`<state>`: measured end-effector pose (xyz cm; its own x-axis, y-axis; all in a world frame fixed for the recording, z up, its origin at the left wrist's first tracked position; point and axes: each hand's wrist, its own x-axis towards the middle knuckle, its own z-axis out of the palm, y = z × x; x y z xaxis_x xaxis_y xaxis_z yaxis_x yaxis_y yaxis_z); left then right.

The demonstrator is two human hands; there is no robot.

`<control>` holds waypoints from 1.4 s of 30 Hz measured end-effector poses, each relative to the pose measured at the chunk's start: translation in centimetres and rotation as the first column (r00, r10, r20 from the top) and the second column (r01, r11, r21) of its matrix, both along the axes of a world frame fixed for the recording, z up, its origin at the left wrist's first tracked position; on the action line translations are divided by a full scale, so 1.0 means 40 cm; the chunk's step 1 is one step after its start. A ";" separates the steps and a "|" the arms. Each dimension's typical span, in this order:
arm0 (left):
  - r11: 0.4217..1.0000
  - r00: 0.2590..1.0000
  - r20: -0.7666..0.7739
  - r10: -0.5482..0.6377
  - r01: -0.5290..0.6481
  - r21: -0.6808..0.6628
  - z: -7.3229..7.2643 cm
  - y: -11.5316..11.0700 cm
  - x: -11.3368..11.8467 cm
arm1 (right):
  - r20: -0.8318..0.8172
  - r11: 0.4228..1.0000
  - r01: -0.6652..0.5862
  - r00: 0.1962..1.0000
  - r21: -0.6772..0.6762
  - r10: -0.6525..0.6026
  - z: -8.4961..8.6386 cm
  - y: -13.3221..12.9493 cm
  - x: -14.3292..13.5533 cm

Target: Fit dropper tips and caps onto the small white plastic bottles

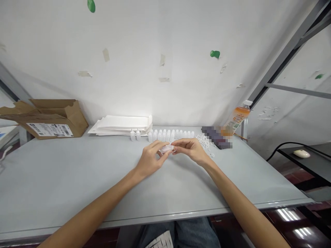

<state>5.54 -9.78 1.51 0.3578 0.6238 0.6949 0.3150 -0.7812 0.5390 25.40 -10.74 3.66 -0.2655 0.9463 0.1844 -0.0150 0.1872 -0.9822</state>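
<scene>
A small translucent white dropper bottle (167, 148) lies sideways between my hands, above the table. My left hand (151, 157) grips its body between thumb and fingers. At the bottle's right end, the thumb and fingers of my right hand (193, 150) pinch together; whether a separate small part sits in them is hidden. Behind my hands stands a row of several similar small bottles (150, 137). To its left, two bottles with pointed tips (138, 135) stand upright. Right of my right hand lies a loose pile of small white plastic pieces (204, 142).
On the grey table (77, 172), an open cardboard box (54, 119) stands at the left and a stack of white sheets (121, 124) lies against the wall. At the right back are a dark, partly blurred phone (215, 136) and a bottle of orange drink (236, 119).
</scene>
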 end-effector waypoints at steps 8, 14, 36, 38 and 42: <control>0.764 0.988 0.122 -0.095 0.151 -0.627 0.020 0.003 -0.005 | 0.111 0.992 0.091 0.989 0.087 -0.100 -0.007 -0.001 -0.012; 0.787 0.988 0.120 -0.098 0.151 -0.598 0.010 0.016 -0.010 | 0.226 0.996 -0.008 0.974 0.092 -0.014 -0.019 -0.003 -0.014; 0.990 0.991 -0.067 -0.119 0.113 -0.090 -0.013 0.028 -0.021 | 0.028 0.999 -0.001 1.000 -0.054 0.003 -0.020 -0.008 -0.021; 0.993 0.990 -0.086 -0.113 0.110 -0.046 -0.013 0.028 -0.022 | 0.015 0.998 0.005 1.000 -0.067 -0.004 -0.019 -0.009 -0.021; 0.995 0.988 -0.115 -0.102 0.104 0.009 -0.016 0.028 -0.024 | -0.003 0.996 0.006 1.000 -0.088 -0.006 -0.022 -0.008 -0.021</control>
<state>4.58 -8.66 0.87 0.4970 0.5694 0.6548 0.2914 -0.8203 0.4921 24.56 -11.04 2.79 -0.2590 0.9606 0.1010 -0.0177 0.0998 -0.9948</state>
